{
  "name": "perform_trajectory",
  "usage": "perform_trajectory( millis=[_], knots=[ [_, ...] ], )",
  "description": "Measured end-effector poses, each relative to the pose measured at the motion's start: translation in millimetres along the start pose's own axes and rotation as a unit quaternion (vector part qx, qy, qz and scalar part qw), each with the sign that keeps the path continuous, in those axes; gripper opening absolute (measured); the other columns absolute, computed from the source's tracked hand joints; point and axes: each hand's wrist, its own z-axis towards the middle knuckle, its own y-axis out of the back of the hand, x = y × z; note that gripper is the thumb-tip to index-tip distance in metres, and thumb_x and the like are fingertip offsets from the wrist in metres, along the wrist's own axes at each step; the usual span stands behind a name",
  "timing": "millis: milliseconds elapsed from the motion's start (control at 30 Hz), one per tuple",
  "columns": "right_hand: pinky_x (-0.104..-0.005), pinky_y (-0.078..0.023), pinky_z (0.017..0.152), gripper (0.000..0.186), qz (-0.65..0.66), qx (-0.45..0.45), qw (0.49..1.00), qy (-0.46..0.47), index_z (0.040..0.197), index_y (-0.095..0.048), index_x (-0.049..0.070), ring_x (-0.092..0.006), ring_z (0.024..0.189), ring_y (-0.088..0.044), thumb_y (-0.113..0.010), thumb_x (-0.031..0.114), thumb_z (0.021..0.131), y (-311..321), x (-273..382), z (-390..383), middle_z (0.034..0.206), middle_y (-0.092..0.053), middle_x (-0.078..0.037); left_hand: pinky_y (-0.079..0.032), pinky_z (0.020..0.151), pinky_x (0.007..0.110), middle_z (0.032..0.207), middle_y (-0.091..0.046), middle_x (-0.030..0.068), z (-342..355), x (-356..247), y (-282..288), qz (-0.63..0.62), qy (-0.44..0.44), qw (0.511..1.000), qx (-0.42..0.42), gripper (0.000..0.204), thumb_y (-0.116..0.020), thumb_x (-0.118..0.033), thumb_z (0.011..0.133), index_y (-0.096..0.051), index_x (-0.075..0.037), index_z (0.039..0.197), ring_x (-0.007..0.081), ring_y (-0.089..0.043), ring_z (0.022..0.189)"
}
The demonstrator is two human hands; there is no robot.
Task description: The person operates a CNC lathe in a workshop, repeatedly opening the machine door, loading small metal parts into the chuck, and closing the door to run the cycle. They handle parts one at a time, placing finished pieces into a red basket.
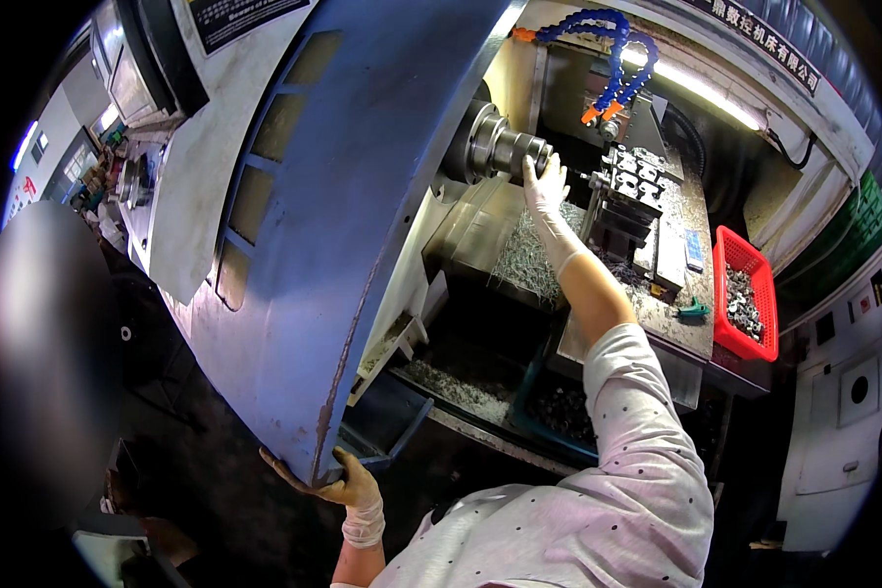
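My right hand (547,191), in a pale glove, reaches deep into the open lathe and touches the front of the steel chuck (500,147); whether it holds a part there I cannot tell. My left hand (348,485), in a dirty glove, grips the lower corner of the blue sliding door (363,196) of the machine. Grey metal chips (524,260) lie heaped on the sloped bed below the chuck. The tool turret (629,191) stands just right of my right hand.
Blue and orange coolant hoses (612,59) hang above the turret. A red basket (745,294) of small metal parts sits at the right. A dark bin (559,407) with parts stands under the bed. A control panel (152,54) hangs at the upper left.
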Motion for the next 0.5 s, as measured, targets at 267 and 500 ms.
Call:
perform_trajectory(
  millis=[267,500],
  knots=[
    [-0.037,-0.041,0.054,0.033,0.026,-0.14,0.989,0.029,0.069,-0.059,0.004,-0.0239,0.057,-0.054,-0.069,0.034,0.06,13.5,45.1,-25.8,0.06,-0.056,-0.008,-0.015,0.098,0.044,0.133,-0.01,0.0211,53.9,-8.7,40.0,-0.184,-0.131,0.972,0.071,0.069,-0.034,-0.041,0.084,0.003,-0.007,0.13,0.0341,-0.016,0.122],
    [-0.037,-0.042,0.047,0.036,-0.131,-0.254,0.931,0.226,0.075,-0.048,0.001,-0.0278,0.054,-0.051,-0.063,0.033,0.069,21.9,12.8,-9.0,0.064,-0.05,-0.013,-0.028,0.093,0.03,0.117,-0.044,0.0116,264.0,-11.6,34.6,-0.102,-0.164,0.981,-0.02,0.044,-0.045,0.0,0.077,-0.036,-0.003,0.12,0.0192,-0.039,0.11]
  ],
)
